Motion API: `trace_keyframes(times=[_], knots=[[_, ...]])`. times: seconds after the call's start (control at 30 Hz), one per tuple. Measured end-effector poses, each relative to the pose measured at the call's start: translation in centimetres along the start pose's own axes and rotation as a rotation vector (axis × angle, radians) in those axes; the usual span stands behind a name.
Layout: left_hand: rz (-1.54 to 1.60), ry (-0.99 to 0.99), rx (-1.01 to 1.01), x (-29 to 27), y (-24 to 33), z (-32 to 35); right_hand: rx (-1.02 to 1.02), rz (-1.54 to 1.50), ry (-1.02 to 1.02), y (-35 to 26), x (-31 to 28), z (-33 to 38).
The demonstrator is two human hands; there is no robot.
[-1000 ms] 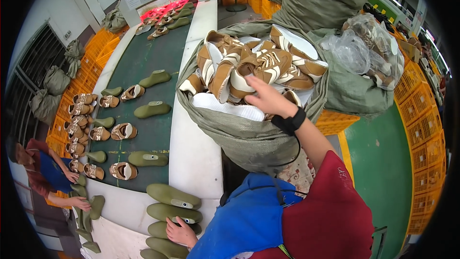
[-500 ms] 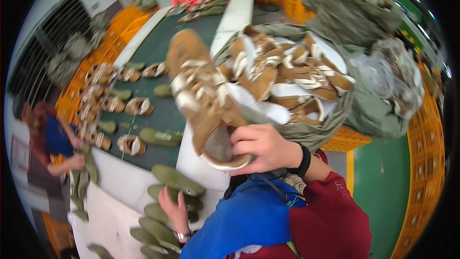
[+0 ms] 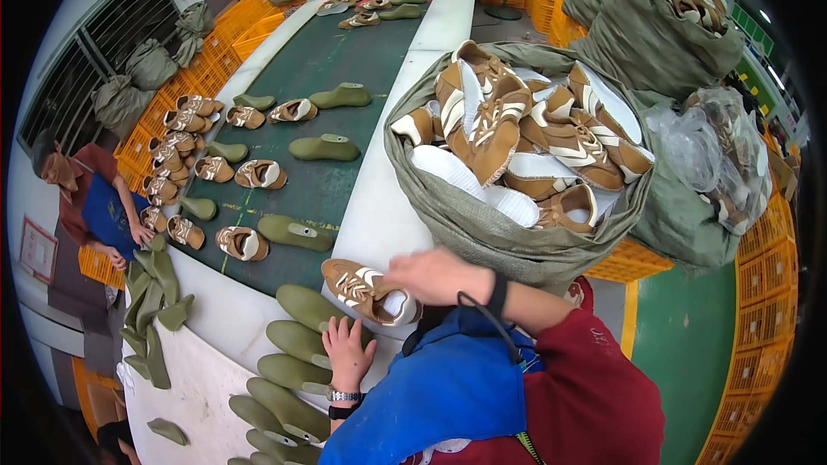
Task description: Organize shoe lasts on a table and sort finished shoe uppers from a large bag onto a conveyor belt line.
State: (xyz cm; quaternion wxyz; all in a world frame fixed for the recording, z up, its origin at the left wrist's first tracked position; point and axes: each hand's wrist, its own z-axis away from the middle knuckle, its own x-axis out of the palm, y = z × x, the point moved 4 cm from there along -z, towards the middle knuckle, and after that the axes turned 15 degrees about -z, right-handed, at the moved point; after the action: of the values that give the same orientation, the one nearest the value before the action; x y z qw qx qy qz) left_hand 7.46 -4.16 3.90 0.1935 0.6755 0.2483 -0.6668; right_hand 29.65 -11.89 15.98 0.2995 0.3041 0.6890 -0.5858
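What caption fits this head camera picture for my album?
Right hand sets a tan shoe upper by green shoe lasts, left hand resting there.

A sack (image 3: 482, 224) of shoe uppers (image 3: 525, 133) sits right of the conveyor belt (image 3: 336, 60); shoe lasts (image 3: 293, 353) lie near left.

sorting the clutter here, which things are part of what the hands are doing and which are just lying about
In hand: right hand on the tan shoe; left hand on green shoe forms.
Lying about: sack of shoes, orange crates, plastic bag.
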Motion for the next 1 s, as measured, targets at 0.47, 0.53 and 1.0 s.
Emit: trace_keyframes(times=[0.47,0.53,1.0], knots=[[0.233,0.086,-0.039,-3.4,-1.0,-1.4,0.093,0.042,1.296,0.8,-19.6,9.0],[0.282,0.155,-0.051,-5.1,-1.3,-1.4,0.077,-0.090,1.403,-0.6,-19.9,10.1],[1.214,-0.001,-0.193,-9.0,-1.0,-4.2,0.100,-1.577,0.422,-0.2,-5.4,-0.6]])
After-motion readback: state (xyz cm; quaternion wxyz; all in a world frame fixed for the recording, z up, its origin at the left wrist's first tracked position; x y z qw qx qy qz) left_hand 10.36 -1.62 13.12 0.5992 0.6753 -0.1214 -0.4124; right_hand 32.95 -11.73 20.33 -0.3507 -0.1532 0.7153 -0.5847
